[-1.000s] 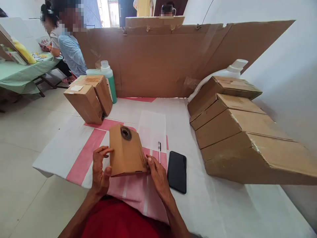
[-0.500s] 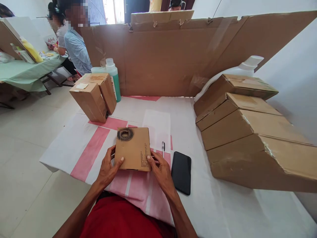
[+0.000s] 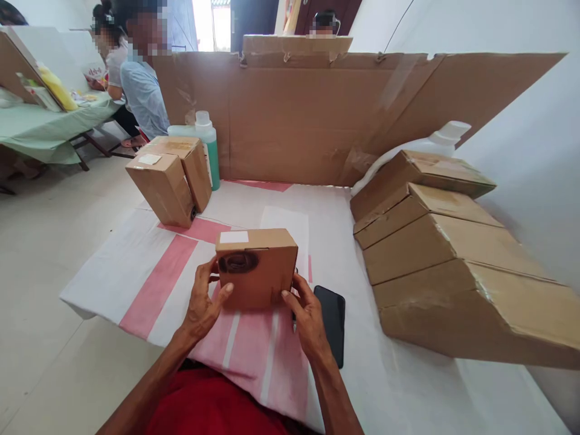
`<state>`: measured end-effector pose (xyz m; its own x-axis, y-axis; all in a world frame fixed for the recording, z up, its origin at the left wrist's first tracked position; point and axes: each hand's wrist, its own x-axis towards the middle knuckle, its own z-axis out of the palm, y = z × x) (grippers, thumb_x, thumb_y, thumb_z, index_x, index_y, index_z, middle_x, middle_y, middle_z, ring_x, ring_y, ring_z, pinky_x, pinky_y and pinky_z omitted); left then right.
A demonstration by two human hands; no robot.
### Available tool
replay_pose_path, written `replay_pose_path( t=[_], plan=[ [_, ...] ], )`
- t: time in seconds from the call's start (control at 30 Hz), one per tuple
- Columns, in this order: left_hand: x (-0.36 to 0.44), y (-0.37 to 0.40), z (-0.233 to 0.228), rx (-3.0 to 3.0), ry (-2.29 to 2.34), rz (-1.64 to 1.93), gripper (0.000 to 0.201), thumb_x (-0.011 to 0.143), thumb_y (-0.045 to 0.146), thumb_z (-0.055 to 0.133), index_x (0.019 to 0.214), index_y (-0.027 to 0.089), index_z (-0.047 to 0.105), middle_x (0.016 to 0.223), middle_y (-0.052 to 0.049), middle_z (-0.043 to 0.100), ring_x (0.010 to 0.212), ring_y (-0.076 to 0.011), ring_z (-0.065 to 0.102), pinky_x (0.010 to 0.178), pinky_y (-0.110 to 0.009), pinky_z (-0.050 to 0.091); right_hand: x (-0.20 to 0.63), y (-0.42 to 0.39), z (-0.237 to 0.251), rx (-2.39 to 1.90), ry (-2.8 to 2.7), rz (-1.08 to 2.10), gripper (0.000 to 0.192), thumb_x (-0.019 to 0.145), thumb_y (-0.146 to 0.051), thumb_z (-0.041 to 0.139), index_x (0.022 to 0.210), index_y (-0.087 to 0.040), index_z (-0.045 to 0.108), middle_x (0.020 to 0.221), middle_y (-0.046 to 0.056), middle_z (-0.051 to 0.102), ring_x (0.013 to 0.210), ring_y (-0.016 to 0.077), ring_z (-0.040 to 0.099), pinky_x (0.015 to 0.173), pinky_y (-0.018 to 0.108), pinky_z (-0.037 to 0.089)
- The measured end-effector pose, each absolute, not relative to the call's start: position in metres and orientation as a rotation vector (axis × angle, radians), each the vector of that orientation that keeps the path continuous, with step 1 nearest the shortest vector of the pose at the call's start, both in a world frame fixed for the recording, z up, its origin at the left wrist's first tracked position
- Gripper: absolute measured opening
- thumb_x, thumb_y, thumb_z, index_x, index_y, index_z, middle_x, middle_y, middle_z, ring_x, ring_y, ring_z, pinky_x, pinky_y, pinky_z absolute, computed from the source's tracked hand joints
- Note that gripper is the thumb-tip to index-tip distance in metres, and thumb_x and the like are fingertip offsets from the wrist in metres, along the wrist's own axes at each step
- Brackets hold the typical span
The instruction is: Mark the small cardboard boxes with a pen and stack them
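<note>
Left hand [image 3: 206,302] and right hand [image 3: 312,311] have a small cardboard box [image 3: 263,287] held between them, thumbs at the near face, fingers round the sides. It's right in front of the person, over the desk [image 3: 367,380]; can't tell if its bottom touches down. For handling it well, I'd go with a light, even grip so the sides don't dent, thumbs clear of the dark-ringed hole [image 3: 239,262]. Also mind the pen [image 3: 294,326] and phone [image 3: 333,326] right by the right hand.
</note>
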<state>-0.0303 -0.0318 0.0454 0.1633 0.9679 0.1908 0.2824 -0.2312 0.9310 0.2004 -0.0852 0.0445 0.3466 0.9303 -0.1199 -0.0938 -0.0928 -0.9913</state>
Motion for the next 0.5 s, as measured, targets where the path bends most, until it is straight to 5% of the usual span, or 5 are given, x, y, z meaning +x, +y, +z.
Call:
replay_pose_path(
  t=[0.2,0.37,0.5],
  plan=[
    [-0.039,0.018,0.052,1.673,1.254,0.796,0.067,0.091,0.057,0.064,0.148,0.024,0.050,0.135,-0.013,0.062,0.127,-0.0318,0.060,0.109,-0.050,0.049,0.168,-0.114,0.049,-1.586,-1.079,1.097,0.036,0.091,-0.054,0.064,0.105,-0.021,0.063,0.102,0.009,0.074,0.086,0.0249,0.070,0.076,0.036,0.053],
    [-0.059,0.053,0.065,1.710,1.293,0.734,0.052,0.091,0.061,0.061,0.124,0.021,0.070,0.124,-0.014,0.073,0.115,-0.0341,0.069,0.102,-0.051,0.054,0.170,-0.140,0.062,-1.428,-1.308,1.594,0.045,0.094,-0.060,0.059,0.073,-0.020,0.063,0.069,0.003,0.068,0.066,0.0206,0.066,0.060,0.029,0.046],
    [-0.070,0.023,0.067,1.848,1.432,1.008,0.059,0.094,0.055,0.060,0.143,0.023,0.055,0.140,-0.014,0.062,0.129,-0.0338,0.059,0.111,-0.058,0.046,0.216,-0.110,0.079,-1.580,-1.081,1.269,0.053,0.094,-0.068,0.049,0.074,-0.021,0.062,0.070,0.004,0.069,0.059,0.0191,0.064,0.054,0.029,0.044]
  ],
)
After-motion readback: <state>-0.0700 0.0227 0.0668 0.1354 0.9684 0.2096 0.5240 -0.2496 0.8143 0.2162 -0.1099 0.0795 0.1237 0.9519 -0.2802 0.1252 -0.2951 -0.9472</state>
